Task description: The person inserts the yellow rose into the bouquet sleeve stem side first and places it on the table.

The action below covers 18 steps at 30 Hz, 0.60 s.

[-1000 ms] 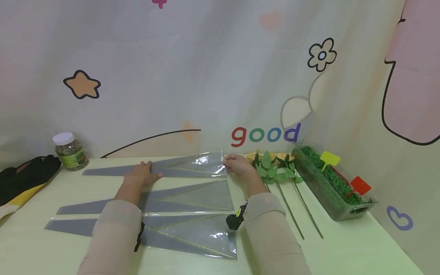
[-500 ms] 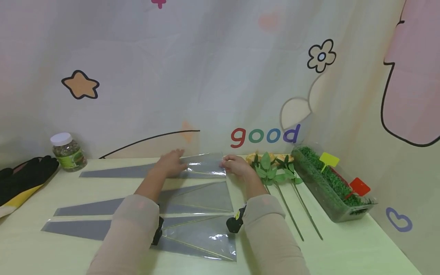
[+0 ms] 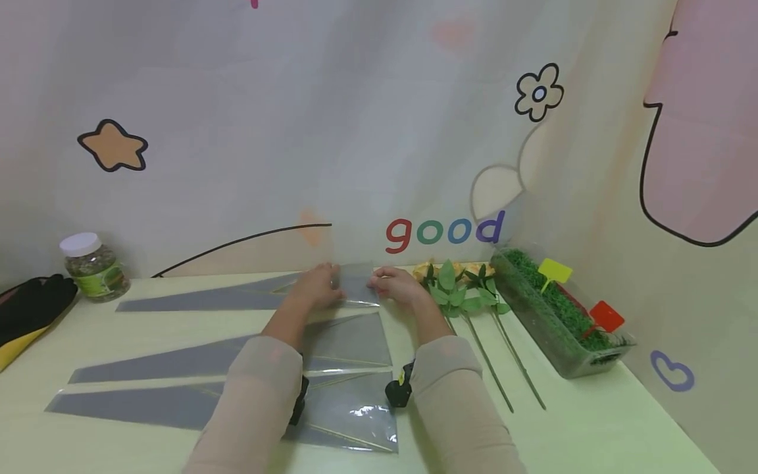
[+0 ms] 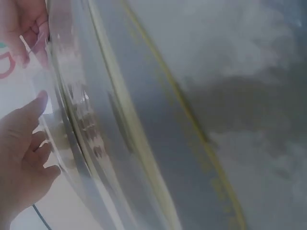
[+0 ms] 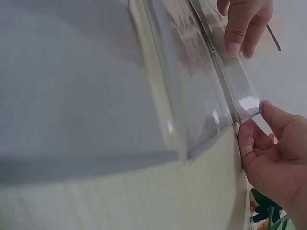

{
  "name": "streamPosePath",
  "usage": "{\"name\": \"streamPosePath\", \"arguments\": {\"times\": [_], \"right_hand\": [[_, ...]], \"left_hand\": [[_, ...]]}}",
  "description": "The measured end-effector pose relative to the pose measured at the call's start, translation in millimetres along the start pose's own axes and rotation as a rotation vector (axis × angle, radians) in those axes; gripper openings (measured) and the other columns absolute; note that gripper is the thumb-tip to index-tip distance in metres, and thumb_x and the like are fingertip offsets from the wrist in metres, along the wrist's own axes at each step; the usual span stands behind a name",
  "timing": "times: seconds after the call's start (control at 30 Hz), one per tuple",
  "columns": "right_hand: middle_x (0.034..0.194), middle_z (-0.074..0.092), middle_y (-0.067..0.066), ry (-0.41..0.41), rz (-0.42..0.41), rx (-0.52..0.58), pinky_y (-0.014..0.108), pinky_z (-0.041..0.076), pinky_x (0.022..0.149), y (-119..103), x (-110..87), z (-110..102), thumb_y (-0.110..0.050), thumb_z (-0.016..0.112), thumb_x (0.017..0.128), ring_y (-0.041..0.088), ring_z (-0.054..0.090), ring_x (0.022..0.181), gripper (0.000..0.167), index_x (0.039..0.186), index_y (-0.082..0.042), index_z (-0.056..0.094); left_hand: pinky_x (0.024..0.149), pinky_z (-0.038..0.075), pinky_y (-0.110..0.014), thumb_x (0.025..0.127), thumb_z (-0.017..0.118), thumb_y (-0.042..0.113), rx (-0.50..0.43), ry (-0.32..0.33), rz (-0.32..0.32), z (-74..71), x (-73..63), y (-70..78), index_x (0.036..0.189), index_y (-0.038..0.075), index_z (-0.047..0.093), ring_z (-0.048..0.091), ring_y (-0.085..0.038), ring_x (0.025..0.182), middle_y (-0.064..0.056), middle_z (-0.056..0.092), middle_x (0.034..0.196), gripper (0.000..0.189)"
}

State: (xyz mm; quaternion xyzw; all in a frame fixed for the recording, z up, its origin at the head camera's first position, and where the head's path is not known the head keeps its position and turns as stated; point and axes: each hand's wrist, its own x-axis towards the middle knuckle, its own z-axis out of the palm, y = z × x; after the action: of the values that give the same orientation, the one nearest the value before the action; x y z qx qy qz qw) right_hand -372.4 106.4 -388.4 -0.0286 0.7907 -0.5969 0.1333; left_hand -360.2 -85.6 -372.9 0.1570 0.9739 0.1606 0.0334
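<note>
Three tapered grey plastic flower sleeves with thin gold lines lie side by side in the head view: a far sleeve [image 3: 201, 294], a middle sleeve [image 3: 346, 339] and a near sleeve [image 3: 355, 408]. My right hand [image 3: 399, 286] pinches the wide right end of the far sleeve between thumb and fingers; the right wrist view shows the clear corner [image 5: 249, 105] in that pinch. To its left, my left hand [image 3: 316, 289] rests on the same sleeve. In the left wrist view the left hand [image 4: 24, 153] has its fingers along the sleeve's far edge.
Several artificial yellow roses [image 3: 453, 283] with long stems lie right of the hands. A clear box of green artificial grass [image 3: 559, 316] holds yellow and red tags. A white-lidded jar [image 3: 95, 270] and a black-and-yellow glove [image 3: 35, 309] stand at far left. A printed curtain closes the back.
My left hand has slid rightward along the far flower sleeve, towards the right hand. The right hand keeps its pinch at the sleeve's end. The head view has turned slightly right.
</note>
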Motion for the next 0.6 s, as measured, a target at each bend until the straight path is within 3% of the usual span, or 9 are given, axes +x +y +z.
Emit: {"name": "streamPosePath", "arguments": {"times": [0.27,0.43,0.6], "right_hand": [[0.099,0.055,0.006,-0.004,0.011,-0.025,0.032,0.042,0.09,-0.8,1.9,-1.2,-0.01,0.054,0.094,0.021,0.053,0.091,0.015,0.104,0.001,0.058],[0.098,0.054,0.005,-0.029,0.015,-0.008,0.032,0.042,0.093,-0.7,3.1,-4.1,-0.01,0.052,0.095,0.02,0.053,0.093,0.015,0.105,0.0,0.057],[0.1,0.057,0.007,-0.05,-0.015,0.037,0.032,0.042,0.092,0.3,1.7,-4.1,-0.009,0.052,0.095,0.019,0.053,0.091,0.016,0.106,0.003,0.055]], "left_hand": [[0.108,0.012,-0.05,0.09,0.061,0.024,0.012,0.008,0.012,2.2,0.7,-5.1,0.14,0.004,0.039,0.027,-0.034,0.133,-0.017,0.035,0.143,0.059],[0.105,0.022,-0.052,0.089,0.063,0.024,-0.028,0.026,-0.01,5.0,0.4,-5.7,0.139,0.009,0.043,0.026,-0.037,0.133,-0.013,0.034,0.145,0.055],[0.102,0.029,-0.049,0.089,0.062,0.022,-0.052,0.055,0.008,4.3,-1.4,-7.2,0.136,0.008,0.047,0.033,-0.037,0.129,-0.012,0.038,0.142,0.051]]}}
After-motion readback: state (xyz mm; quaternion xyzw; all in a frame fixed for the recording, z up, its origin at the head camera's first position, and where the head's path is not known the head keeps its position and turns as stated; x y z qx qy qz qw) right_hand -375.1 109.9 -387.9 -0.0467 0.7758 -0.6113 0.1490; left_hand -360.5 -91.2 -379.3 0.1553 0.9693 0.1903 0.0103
